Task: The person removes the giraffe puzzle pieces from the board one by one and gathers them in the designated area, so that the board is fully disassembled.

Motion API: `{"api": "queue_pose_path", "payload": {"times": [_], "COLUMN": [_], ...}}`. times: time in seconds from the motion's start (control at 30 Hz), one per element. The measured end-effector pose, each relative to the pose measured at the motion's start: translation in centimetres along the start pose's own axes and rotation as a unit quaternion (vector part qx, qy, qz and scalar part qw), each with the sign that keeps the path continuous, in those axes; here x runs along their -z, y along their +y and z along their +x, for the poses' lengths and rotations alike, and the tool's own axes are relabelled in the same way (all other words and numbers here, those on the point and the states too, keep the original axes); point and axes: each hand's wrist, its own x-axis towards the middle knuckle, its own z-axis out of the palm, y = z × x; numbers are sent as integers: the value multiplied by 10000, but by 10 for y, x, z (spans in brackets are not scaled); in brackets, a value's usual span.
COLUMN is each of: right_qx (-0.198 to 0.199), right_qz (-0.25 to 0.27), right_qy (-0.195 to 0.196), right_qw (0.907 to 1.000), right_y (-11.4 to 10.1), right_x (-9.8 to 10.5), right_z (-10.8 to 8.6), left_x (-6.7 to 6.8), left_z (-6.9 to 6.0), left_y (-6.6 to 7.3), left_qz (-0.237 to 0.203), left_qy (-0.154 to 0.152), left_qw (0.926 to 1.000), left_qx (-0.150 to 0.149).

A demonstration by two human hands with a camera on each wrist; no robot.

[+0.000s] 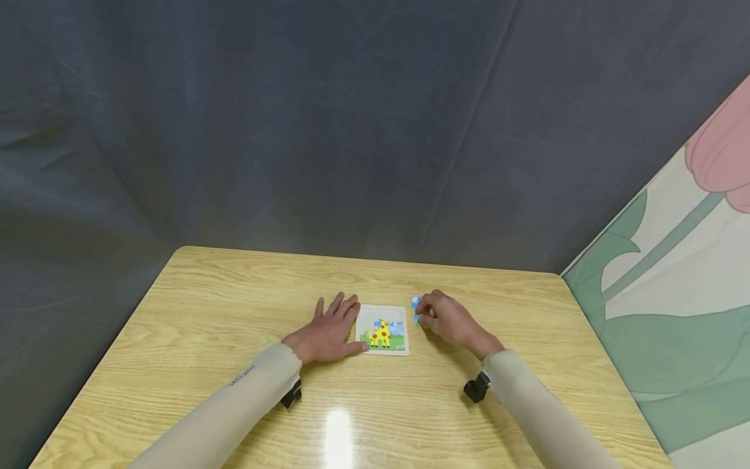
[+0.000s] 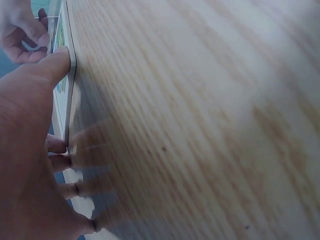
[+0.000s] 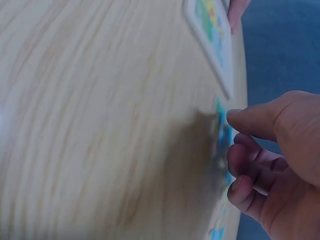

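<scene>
A square puzzle board [image 1: 366, 319] with a pale rim lies on the table, partly filled with a picture of a yellow giraffe [image 1: 381, 335] on grass. My left hand [image 1: 327, 333] lies at its left side, fingers spread and thumb resting on the lower left corner. To the right of the board, my right hand [image 1: 450, 319] is bent over loose blue and green puzzle pieces [image 1: 416, 301]. In the right wrist view a gap shows between thumb [image 3: 245, 120] and curled fingers, with no piece visible between them. The hand partly hides the pieces.
The wooden table [image 1: 234, 293] has a far edge just beyond the hands. A dark curtain [image 1: 328, 130] hangs behind it, and a cloth with a flower print [image 1: 680, 312] stands at the right. Black wrist devices [image 1: 477, 387] sit below both wrists.
</scene>
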Motion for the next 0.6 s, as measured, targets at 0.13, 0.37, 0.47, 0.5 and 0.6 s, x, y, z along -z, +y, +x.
{"api": "queue_pose_path", "payload": {"times": [0.13,0.37,0.47,0.5,0.6], "right_qx": [196,316,330,324,269], "right_qz": [52,40,-140,-192,-266], "right_qy": [-52,-585,-761,-817,-1004], "right_qw": [9998,9978,9965,9959,9942], "right_y": [-14,-38,-48,-51,-62], "right_x": [-3,-18,-22,-23,-23], "right_z": [5,14,17,18,20], "left_x": [1,1,0,0,0], "left_z": [0,-1,0,0,0], "left_y": [0,1,1,1,0], "left_qz": [-33,4,27,48,59], "left_qy": [-8,-57,-58,-66,-56], "left_qw": [10000,10000,10000,10000,10000], "left_qx": [21,32,12,21,54]}}
